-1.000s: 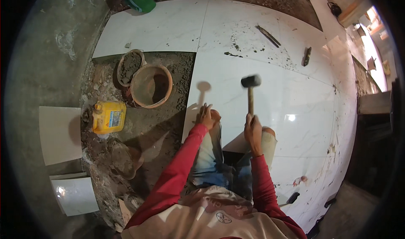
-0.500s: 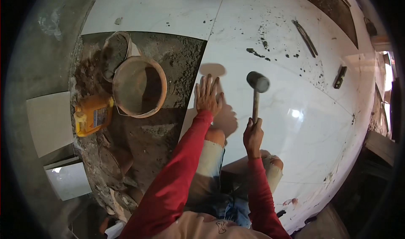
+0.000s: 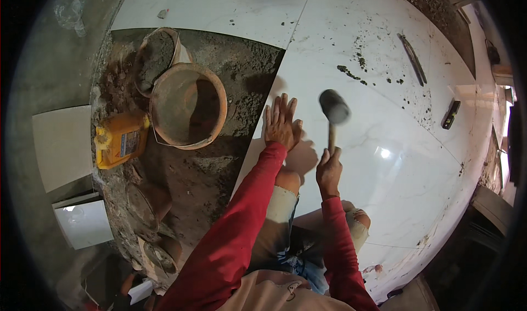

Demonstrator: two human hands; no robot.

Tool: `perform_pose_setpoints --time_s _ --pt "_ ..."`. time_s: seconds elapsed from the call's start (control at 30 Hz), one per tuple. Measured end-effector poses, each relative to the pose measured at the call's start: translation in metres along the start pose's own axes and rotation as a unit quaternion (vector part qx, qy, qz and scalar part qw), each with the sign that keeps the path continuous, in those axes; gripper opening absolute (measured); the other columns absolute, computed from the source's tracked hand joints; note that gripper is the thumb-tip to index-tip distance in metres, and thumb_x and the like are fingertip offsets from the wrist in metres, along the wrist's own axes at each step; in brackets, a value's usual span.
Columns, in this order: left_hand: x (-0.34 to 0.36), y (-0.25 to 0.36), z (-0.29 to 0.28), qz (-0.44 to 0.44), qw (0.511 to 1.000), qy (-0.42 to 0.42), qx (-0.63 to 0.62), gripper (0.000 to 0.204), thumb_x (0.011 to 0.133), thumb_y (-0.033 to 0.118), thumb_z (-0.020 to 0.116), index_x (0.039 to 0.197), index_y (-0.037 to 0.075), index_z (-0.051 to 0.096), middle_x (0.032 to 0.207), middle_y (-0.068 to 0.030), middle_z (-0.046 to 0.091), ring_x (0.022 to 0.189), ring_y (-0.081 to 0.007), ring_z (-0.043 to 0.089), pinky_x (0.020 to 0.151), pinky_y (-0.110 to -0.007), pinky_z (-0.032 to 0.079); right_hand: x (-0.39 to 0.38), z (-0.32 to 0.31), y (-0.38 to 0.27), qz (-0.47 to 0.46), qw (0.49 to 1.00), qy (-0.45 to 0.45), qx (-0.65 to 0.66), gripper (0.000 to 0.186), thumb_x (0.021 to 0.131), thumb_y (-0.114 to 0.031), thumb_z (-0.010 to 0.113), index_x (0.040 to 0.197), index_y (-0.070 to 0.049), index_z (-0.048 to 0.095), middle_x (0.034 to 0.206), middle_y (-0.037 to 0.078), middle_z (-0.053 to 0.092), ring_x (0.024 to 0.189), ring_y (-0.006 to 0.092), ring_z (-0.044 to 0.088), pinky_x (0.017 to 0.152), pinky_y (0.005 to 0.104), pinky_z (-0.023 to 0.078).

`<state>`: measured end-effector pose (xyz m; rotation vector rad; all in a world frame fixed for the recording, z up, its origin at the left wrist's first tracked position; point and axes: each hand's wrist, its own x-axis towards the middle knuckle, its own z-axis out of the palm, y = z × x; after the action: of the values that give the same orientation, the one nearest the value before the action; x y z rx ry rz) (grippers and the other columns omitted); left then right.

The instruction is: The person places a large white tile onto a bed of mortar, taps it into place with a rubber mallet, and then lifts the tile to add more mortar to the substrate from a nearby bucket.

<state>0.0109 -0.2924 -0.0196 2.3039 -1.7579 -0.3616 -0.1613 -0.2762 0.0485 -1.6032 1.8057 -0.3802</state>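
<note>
We see a person's right hand [image 3: 329, 174] with its fingers clenched around the wooden handle of a mallet [image 3: 334, 108], whose dark, slightly blurred head is raised above a large white floor tile [image 3: 406, 185]. The left hand [image 3: 281, 129] is palm down at the tile's left edge, fingers straight, a little apart and gripping nothing; we cannot tell how firmly it presses. Left of that edge we find a bed of rough, dark mortar [image 3: 197, 196], where a wide round bucket [image 3: 223, 107] stands against a smaller bucket [image 3: 184, 53] holding grey mix, with a yellow jug [image 3: 123, 140] near them. Farther right, a small level [image 3: 451, 114] and a long, dark metal tool [image 3: 413, 58] lie on the tiling.
</note>
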Motion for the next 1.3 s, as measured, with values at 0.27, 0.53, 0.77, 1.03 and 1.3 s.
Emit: perform_pose_setpoints --time_s 0.27,0.53,0.77,1.03,1.3 --pt "0.003 -0.002 0.0 -0.005 1.0 -0.013 -0.001 0.074 0.094 0.041 0.047 0.157 0.018 0.016 0.164 -0.0085 0.012 0.152 -0.0277 0.009 0.122 -0.048 0.006 0.023 0.006 -0.003 -0.028 0.998 0.037 0.031 0.02 0.099 -0.02 0.055 0.1 -0.005 0.042 0.069 0.028 0.061 0.063 0.0491 0.06 0.052 0.0553 0.042" --pt "0.006 0.0 -0.002 -0.017 1.0 -0.02 -0.016 0.074 0.093 0.04 0.048 0.157 0.016 0.021 0.164 -0.0097 0.014 0.151 -0.0284 0.011 0.121 -0.05 0.008 0.017 0.012 -0.004 -0.05 0.998 0.04 0.027 0.023 0.1 -0.026 0.051 0.102 -0.005 0.042 0.068 0.027 0.061 0.066 0.0491 0.061 0.054 0.0574 0.044" --pt "0.006 -0.001 -0.002 -0.005 1.0 0.016 -0.003 0.075 0.093 0.043 0.049 0.157 0.019 0.019 0.164 -0.0086 0.012 0.151 -0.0269 0.013 0.122 -0.049 0.008 0.026 0.012 0.001 -0.013 1.0 -0.009 0.019 0.022 0.1 -0.024 0.052 0.096 -0.005 0.042 0.065 0.027 0.06 0.063 0.0503 0.059 0.052 0.0572 0.042" --pt "0.008 0.006 -0.001 -0.003 1.0 0.009 0.008 0.073 0.092 0.039 0.052 0.155 0.017 0.024 0.162 -0.0109 0.019 0.15 -0.029 0.016 0.12 -0.051 0.013 0.025 -0.006 -0.018 -0.086 0.996 0.018 0.013 0.024 0.096 -0.017 0.058 0.111 -0.005 0.044 0.069 0.023 0.063 0.061 0.046 0.061 0.05 0.0527 0.045" --pt "0.009 0.001 0.016 -0.001 0.996 0.004 0.091 0.07 0.095 0.042 0.051 0.156 0.022 0.023 0.164 -0.0061 0.014 0.151 -0.0248 0.014 0.121 -0.047 0.015 0.061 0.005 -0.024 0.004 0.999 -0.033 -0.033 0.026 0.099 -0.029 0.05 0.106 -0.005 0.044 0.08 0.025 0.065 0.065 0.0461 0.063 0.055 0.0546 0.049"
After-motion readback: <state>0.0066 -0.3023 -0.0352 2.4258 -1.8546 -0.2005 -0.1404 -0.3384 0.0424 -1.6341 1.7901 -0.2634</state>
